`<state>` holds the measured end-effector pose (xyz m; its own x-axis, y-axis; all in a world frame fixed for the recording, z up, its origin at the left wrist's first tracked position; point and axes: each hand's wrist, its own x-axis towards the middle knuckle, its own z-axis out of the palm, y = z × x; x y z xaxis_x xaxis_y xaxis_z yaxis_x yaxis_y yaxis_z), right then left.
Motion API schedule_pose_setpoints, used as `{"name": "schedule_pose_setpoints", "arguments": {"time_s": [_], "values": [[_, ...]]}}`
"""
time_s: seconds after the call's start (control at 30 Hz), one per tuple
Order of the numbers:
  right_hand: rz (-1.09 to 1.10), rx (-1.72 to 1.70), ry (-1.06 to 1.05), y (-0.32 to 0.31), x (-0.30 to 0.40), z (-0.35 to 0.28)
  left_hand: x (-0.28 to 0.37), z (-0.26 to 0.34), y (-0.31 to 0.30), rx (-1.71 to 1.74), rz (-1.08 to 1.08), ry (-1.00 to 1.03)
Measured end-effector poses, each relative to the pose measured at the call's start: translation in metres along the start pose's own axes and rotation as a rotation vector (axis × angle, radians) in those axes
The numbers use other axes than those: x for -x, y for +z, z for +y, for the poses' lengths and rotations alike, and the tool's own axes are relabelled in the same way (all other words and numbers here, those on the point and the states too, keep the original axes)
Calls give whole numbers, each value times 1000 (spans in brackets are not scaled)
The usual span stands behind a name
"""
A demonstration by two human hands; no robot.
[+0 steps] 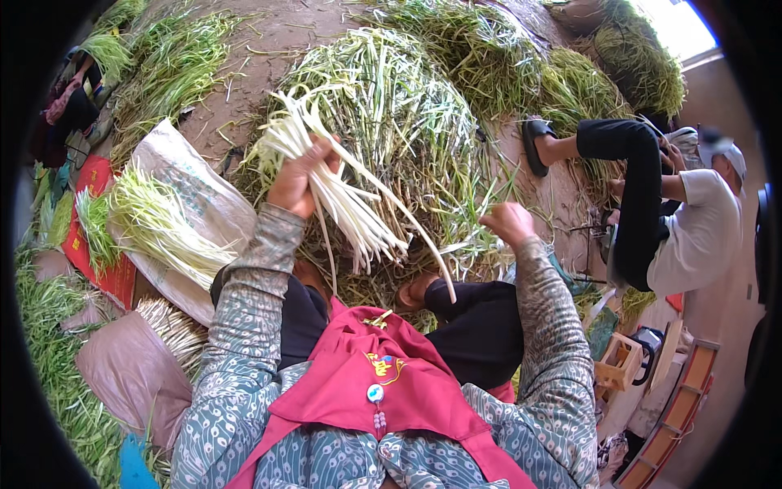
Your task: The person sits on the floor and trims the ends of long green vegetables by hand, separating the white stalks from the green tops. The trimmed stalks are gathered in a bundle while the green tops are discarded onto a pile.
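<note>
My left hand (299, 180) grips a bunch of long, white-stemmed greens (360, 223), held at a slant over the heap in front of me. One longer stalk (400, 195) arcs away from the bunch and hangs down towards my lap. Curled into a loose fist, my right hand (510, 223) is apart from the bunch, at the right edge of the heap; no stalk shows clearly in it. Before my feet lies the large heap of uncut greens (391, 122), with green tops and brownish, dirty lower stems.
To my left, pale stalks (171, 226) lie on a white woven sack (189, 165), beside a red sack (101, 226). A co-worker (690, 214) sits at right; another person (73, 101) is far left. More piles of greens (458, 49) lie beyond. A wooden stool (620, 360) stands at right.
</note>
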<state>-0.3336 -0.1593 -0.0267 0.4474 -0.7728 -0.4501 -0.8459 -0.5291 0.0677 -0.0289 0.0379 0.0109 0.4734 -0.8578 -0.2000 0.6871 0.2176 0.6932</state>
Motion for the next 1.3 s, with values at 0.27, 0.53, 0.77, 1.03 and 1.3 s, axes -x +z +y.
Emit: {"name": "schedule_pose_setpoints", "arguments": {"time_s": [0.27,0.53,0.77,1.03,1.3], "values": [[-540,-1462,-503,-41,71,-171,47,-29,-10,-34,76,-196],[-538,-1798,-354,-12,93,-198,72,-36,-16,-2,193,-164],[-60,-1512,-345,-14,99,-207,73,-44,-12,-74,184,-122],[160,-1445,-305,-16,97,-208,68,-48,-10,-104,241,-80],[146,-1465,-365,-13,95,-205,66,-47,-2,-59,206,-152]]}}
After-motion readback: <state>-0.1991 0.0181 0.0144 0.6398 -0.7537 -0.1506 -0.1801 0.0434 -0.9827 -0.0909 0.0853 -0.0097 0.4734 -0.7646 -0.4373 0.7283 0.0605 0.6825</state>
